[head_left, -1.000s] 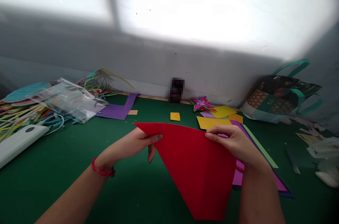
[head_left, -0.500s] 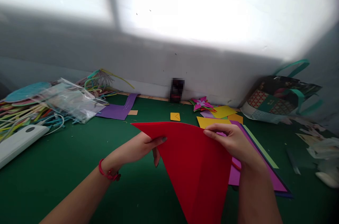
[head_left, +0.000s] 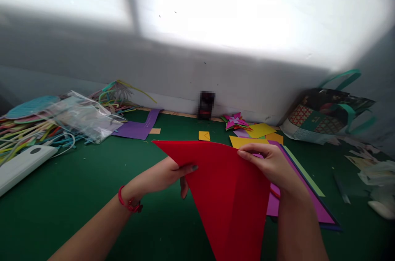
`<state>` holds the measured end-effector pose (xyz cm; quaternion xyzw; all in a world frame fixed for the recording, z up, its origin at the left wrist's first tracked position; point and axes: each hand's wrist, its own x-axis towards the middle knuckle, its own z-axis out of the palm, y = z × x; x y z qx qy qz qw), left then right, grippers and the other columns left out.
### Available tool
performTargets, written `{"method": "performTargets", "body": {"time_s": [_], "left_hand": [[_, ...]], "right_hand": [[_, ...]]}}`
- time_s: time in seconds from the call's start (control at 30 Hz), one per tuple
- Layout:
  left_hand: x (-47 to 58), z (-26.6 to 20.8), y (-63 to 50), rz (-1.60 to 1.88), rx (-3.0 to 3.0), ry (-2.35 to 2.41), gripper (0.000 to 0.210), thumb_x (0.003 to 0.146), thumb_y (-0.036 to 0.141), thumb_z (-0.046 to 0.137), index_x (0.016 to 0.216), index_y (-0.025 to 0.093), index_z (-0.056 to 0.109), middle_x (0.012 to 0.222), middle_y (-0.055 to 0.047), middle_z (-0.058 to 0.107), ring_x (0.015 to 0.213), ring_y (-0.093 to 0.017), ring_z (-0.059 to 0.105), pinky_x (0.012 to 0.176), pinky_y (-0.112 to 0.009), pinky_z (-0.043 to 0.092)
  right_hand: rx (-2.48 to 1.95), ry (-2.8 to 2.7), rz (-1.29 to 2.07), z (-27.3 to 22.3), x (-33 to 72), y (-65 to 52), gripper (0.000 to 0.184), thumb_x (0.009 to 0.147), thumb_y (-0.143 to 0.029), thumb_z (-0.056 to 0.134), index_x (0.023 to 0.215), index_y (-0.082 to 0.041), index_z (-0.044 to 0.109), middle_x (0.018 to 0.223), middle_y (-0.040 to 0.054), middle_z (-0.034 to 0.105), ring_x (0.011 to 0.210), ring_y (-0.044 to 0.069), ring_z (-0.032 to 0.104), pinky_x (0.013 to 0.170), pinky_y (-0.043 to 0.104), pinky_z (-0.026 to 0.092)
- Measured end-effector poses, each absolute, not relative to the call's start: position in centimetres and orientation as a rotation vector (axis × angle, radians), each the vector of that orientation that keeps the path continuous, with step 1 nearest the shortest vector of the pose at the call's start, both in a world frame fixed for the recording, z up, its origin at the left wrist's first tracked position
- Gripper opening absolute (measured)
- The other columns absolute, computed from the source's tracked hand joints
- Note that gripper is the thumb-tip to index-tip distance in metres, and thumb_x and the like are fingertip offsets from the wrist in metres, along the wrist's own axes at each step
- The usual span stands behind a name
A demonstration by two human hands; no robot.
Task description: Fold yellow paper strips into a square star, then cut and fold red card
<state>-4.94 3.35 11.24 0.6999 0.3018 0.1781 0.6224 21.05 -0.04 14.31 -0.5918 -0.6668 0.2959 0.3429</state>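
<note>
Left hand (head_left: 168,174) has moved inward and, like right hand (head_left: 268,160), pinches red paper (head_left: 224,191), likely light, bendable, best edge-held between fingertips (head_left: 247,155).

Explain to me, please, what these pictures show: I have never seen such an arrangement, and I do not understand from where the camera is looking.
There is no machine here. A person works with two bare hands, and the one camera, worn on that person's head, looks forward and down.

Both hands hold a large red sheet. The left hand has its thumb on the sheet's front; the right hand has its grip on the upper edge.

On the green table, purple paper and a clear plastic bag lie to the left, a small yellow piece lies beyond the sheet, and a patterned bag stands to the right. The dark object by the wall is too blurred to tell.
</note>
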Motion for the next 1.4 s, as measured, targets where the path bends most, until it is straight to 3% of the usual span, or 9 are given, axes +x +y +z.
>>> {"method": "performTargets", "body": {"time_s": [0.2, 0.37, 0.6, 0.73, 0.9, 1.2, 1.4], "left_hand": [[-5.01, 11.06, 3.31, 0.338, 1.6, 0.642, 0.032, 0.084, 0.045, 0.043, 0.084, 0.016, 0.055, 0.077, -0.002, 0.061, 0.052, -0.01, 0.055, 0.056, -0.025, 0.045], [-4.89, 10.93, 3.04, 0.28, 1.62, 0.601, 0.037, 0.086, 0.046, 0.038, 0.081, 0.015, 0.058, 0.064, -0.001, 0.059, 0.055, -0.013, 0.057, 0.062, -0.026, 0.046], [-4.6, 10.89, 3.03, 0.341, 1.579, 0.63, 0.032, 0.086, 0.044, 0.04, 0.08, 0.017, 0.057, 0.058, 0.001, 0.056, 0.049, -0.012, 0.055, 0.059, -0.026, 0.046], [-4.93, 10.78, 3.28, 0.336, 1.619, 0.647, 0.033, 0.086, 0.045, 0.04, 0.084, 0.016, 0.056, 0.065, 0.0, 0.059, 0.05, -0.011, 0.055, 0.056, -0.025, 0.046], [-5.49, 10.78, 3.8, 0.384, 1.704, 0.688, 0.035, 0.087, 0.043, 0.038, 0.079, 0.014, 0.057, 0.052, 0.001, 0.056, 0.051, -0.012, 0.056, 0.06, -0.024, 0.046], [-5.08, 10.98, 3.68, 0.437, 1.622, 0.651, 0.028, 0.087, 0.041, 0.039, 0.095, 0.018, 0.052, 0.073, 0.0, 0.057, 0.042, -0.008, 0.051, 0.047, -0.022, 0.043], [-5.28, 11.01, 3.71, 0.437, 1.62, 0.658, 0.031, 0.088, 0.041, 0.037, 0.091, 0.016, 0.055, 0.058, 0.003, 0.056, 0.04, -0.009, 0.05, 0.052, -0.024, 0.044]], "right_hand": [[-1.535, -1.715, 0.767, 14.33, 21.16, -0.08, 0.028, 0.078, -0.047, 0.053, 0.079, -0.023, 0.067, 0.084, 0.0051, 0.066, 0.077, 0.023, 0.058, 0.056, 0.028, 0.043], [-1.529, -1.697, 0.768, 14.31, 21.03, -0.09, 0.03, 0.077, -0.049, 0.053, 0.078, -0.022, 0.067, 0.084, 0.006, 0.066, 0.077, 0.024, 0.059, 0.056, 0.029, 0.043], [-1.528, -1.702, 0.752, 14.19, 21.06, 0.04, 0.028, 0.077, -0.048, 0.054, 0.077, -0.023, 0.067, 0.083, 0.0043, 0.067, 0.077, 0.023, 0.059, 0.057, 0.028, 0.043], [-1.524, -1.717, 0.806, 14.29, 21.22, -0.09, 0.026, 0.078, -0.046, 0.054, 0.079, -0.023, 0.067, 0.085, 0.0041, 0.067, 0.078, 0.023, 0.059, 0.057, 0.028, 0.043], [-1.54, -1.705, 0.846, 14.5, 21.3, -0.26, 0.027, 0.078, -0.047, 0.053, 0.079, -0.023, 0.067, 0.085, 0.0045, 0.067, 0.079, 0.023, 0.059, 0.057, 0.028, 0.043], [-1.547, -1.711, 0.849, 14.24, 21.46, -0.26, 0.029, 0.079, -0.047, 0.052, 0.08, -0.021, 0.066, 0.084, 0.005, 0.066, 0.078, 0.023, 0.058, 0.058, 0.028, 0.043], [-1.542, -1.723, 0.846, 14.24, 21.45, -0.19, 0.028, 0.079, -0.045, 0.052, 0.08, -0.021, 0.066, 0.084, 0.0051, 0.066, 0.078, 0.023, 0.058, 0.057, 0.028, 0.043]]}}
